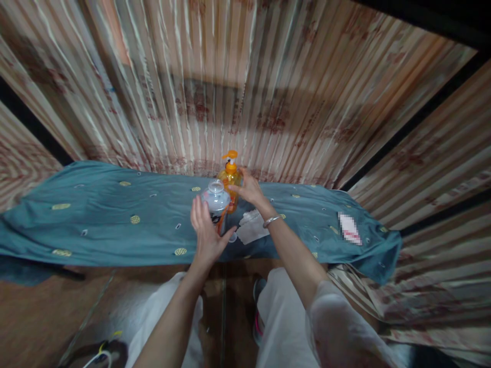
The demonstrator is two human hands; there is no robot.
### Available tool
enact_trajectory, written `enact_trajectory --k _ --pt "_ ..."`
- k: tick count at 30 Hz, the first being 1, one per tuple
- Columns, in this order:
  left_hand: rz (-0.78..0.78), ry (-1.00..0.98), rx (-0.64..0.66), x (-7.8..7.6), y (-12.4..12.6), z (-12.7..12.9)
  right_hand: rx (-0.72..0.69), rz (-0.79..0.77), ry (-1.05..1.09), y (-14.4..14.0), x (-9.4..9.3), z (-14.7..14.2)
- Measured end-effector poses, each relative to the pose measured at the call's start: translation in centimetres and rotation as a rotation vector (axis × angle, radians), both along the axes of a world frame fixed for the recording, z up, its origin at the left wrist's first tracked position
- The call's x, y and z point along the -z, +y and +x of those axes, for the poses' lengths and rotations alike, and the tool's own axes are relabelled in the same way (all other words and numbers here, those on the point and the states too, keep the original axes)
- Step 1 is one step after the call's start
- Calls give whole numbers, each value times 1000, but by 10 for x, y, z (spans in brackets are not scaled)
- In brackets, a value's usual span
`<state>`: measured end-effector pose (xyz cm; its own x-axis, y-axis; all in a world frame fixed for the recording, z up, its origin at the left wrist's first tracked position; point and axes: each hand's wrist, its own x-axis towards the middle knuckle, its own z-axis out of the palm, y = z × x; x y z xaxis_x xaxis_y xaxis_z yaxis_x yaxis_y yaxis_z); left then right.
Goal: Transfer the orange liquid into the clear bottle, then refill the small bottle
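A clear plastic bottle (216, 198) with an open round neck stands on the teal cloth. My left hand (207, 227) is against its left and near side, fingers stretched out and thumb spread to the right. Just behind it and to the right stands an orange pump bottle (231, 177) with its spout pointing left. My right hand (251, 189), with a silver bangle at the wrist, is closed around the pump bottle's right side, thumb in front. A small pale round piece (232, 237) lies by my left thumb. The clear bottle's lower part is partly hidden by my left hand.
A crumpled whitish sheet (252, 227) lies under my right forearm. At the right end of the teal patterned cloth (111, 204) is a blurred white and pink packet (349, 228). Patterned curtains (215, 102) hang behind, with dark frame bars (414, 120) at the sides.
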<state>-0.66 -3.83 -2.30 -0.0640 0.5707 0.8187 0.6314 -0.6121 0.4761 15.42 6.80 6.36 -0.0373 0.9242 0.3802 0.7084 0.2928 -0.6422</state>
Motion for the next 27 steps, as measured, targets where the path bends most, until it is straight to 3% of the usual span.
enact_trajectory --k 8,15,27 --pt "25 182 121 1 -25 28 -13 -12 -22 2 4 -2" --pt "24 215 224 6 -27 41 80 16 -22 -5 -1 3" --pt "-142 65 269 18 -11 62 266 212 66 -73 -32 52"
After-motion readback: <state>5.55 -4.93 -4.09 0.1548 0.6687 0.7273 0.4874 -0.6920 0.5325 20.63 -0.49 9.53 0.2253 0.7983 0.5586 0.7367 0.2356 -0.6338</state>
